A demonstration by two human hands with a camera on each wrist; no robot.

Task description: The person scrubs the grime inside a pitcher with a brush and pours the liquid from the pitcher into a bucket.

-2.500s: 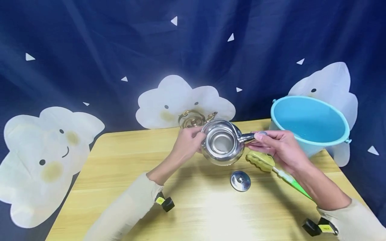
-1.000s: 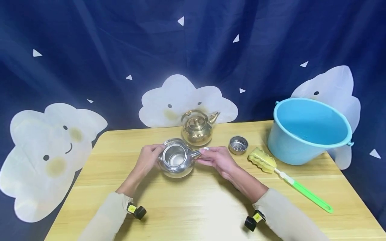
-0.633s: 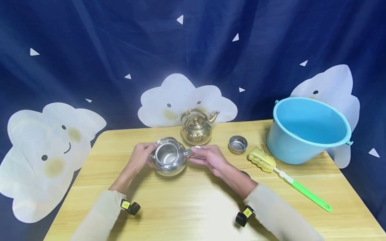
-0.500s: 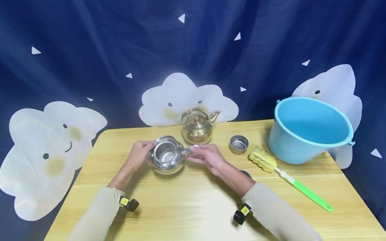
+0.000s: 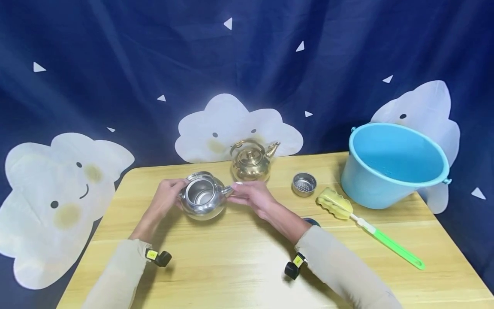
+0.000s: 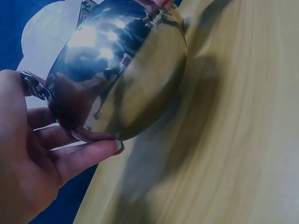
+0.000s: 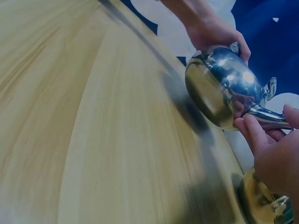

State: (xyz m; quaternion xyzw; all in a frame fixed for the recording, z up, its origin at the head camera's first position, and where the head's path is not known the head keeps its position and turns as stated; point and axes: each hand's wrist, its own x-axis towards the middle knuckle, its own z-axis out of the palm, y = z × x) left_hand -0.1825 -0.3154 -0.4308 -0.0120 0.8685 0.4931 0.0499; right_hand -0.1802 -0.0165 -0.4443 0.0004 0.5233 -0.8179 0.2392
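A shiny silver teapot [image 5: 203, 197] without its lid is held between both hands, its round opening facing up toward the head camera. My left hand [image 5: 164, 198] grips it at the left side, with fingers under the body in the left wrist view. On the other side, the fingers of my right hand [image 5: 252, 197] pinch the spout [image 7: 268, 116]. In the right wrist view the teapot hangs over the table, its shadow falling apart from it. The round metal lid [image 5: 311, 222] lies on the table, mostly hidden behind my right forearm.
Behind the hands stands a gold kettle [image 5: 251, 165] with its lid on. To its right sit a small perforated strainer [image 5: 304, 184], a yellow sponge brush [image 5: 335, 204] with a green handle, and a large light-blue bucket [image 5: 362, 184]. A dark blue cloud-patterned curtain hangs behind the table [image 5: 216, 274].
Both hands have carried the teapot left and lower, uncovering the gold kettle and the strainer. My right forearm now covers most of the lid.
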